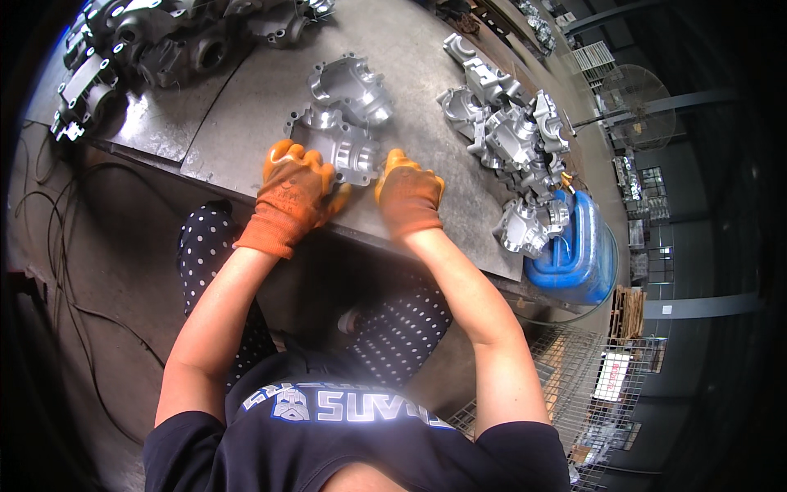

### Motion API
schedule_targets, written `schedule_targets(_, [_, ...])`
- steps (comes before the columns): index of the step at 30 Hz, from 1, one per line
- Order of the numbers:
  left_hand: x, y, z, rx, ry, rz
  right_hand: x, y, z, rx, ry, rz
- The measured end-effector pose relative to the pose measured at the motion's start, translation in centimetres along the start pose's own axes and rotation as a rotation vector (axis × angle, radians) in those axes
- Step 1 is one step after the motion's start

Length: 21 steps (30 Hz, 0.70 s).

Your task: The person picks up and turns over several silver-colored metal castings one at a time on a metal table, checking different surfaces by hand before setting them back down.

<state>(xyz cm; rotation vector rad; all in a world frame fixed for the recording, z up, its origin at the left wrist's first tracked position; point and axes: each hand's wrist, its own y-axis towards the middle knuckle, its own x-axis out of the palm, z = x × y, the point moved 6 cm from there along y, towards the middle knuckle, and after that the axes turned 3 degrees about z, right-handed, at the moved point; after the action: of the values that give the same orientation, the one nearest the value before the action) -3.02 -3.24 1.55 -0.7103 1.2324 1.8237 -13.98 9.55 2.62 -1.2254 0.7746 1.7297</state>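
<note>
A silver cast-metal housing (pixel 354 152) lies near the table's front edge, its machined hollow facing up. Both my hands wear orange gloves. My left hand (pixel 288 193) is curled against the housing's near left side, fingers closed on its rim. Just off its right end is my right hand (pixel 410 193), fingers bent and closed; whatever is inside them, if anything, is hidden. A second housing (pixel 351 84) of the same kind sits right behind the first, seeming to touch it.
Similar castings are heaped on the metal table (pixel 238 135) at the far left (pixel 168 49) and the right (pixel 512 131). A blue plastic can (pixel 578 254) stands off the right edge. Cables (pixel 61 246) lie on the floor at left; a wire cage (pixel 586 394) is lower right.
</note>
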Motion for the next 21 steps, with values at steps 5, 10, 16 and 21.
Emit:
schedule_targets(5, [0.2,-0.1,-0.1,0.021,0.008,0.003,0.2,0.1,-0.4,-0.039,-0.103,-0.006])
schedule_targets(10, [0.7,0.1,0.6,0.180,0.036,0.015,0.0,0.1,-0.9,-0.133,-0.392,0.037])
schedule_targets(16, [1.4,1.1,-0.4,0.296,0.089,-0.136,0.0,-0.1,-1.6,-0.195,-0.354,0.002])
schedule_targets(21, [1.3,1.5,-1.1,0.351,0.054,-0.154,0.0,-0.1,-1.6,-0.243,-0.294,-0.121])
